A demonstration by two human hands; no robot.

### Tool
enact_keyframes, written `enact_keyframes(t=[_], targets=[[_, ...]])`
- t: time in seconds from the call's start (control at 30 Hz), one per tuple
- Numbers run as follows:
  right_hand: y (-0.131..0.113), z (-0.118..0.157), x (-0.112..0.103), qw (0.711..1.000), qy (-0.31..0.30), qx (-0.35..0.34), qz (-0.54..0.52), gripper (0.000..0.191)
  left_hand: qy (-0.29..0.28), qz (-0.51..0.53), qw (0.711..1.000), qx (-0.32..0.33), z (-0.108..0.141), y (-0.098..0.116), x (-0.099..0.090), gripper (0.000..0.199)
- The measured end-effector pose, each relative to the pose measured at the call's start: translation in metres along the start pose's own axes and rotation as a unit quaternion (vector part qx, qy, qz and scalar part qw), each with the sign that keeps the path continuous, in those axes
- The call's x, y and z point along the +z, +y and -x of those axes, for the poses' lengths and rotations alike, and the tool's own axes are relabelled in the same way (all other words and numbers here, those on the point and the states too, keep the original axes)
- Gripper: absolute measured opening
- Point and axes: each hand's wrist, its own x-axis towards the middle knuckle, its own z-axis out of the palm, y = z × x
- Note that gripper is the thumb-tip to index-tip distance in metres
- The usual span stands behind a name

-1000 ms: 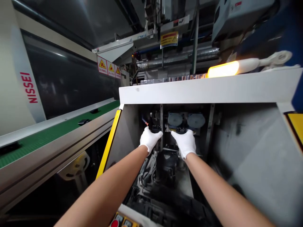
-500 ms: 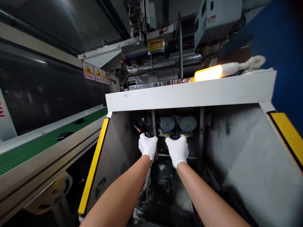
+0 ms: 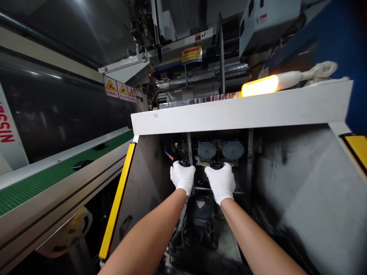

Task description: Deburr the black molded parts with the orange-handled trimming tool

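Note:
In a white glove, my left hand (image 3: 182, 177) is closed on a small black plastic part (image 3: 184, 163), held up at its far side. My right hand (image 3: 220, 182), also gloved in white, grips a second black plastic part (image 3: 216, 164). Both hands reach side by side into a dark machine bay. Just beyond the right hand are two round grey-blue discs (image 3: 207, 150), with a little yellow showing under them. Whether the parts touch the discs I cannot tell. An orange-tipped tube (image 3: 169, 153) lies beyond the left hand. Gloves hide most of both parts.
A white ledge (image 3: 235, 116) crosses above the hands, with a lit lamp (image 3: 260, 86) on it. Yellow strips (image 3: 118, 198) edge the grey side walls. To the left runs a green conveyor (image 3: 54, 173) carrying black parts (image 3: 82, 164). Below sits a black motor-like unit (image 3: 200, 214).
The whole view has shifted slightly, so the bay and hands appear a little further right. Both hands keep their grip. The overhead machine carriage in the background has moved left.

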Motion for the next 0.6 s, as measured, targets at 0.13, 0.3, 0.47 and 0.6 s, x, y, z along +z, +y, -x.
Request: enact_keyframes(t=[0.13,0.3,0.47,0.6], targets=[[0.003,0.002,0.001,1.0,0.0,-0.004,-0.009,0.041,0.027,0.025,0.999,0.006,-0.001,0.002,-0.001,0.023],[-0.03,-0.009,-0.012,0.993,0.085,-0.058,-0.054,0.041,0.01,0.032,0.999,0.018,0.001,-0.003,0.001,0.021],[-0.091,-0.018,-0.05,0.932,0.048,-0.167,-0.317,0.029,-0.014,0.064,0.998,-0.009,0.002,0.001,-0.007,0.029],[-0.083,0.02,-0.082,0.925,-0.044,-0.182,-0.331,0.029,0.051,0.153,0.983,0.087,-0.022,0.052,-0.041,0.027]])
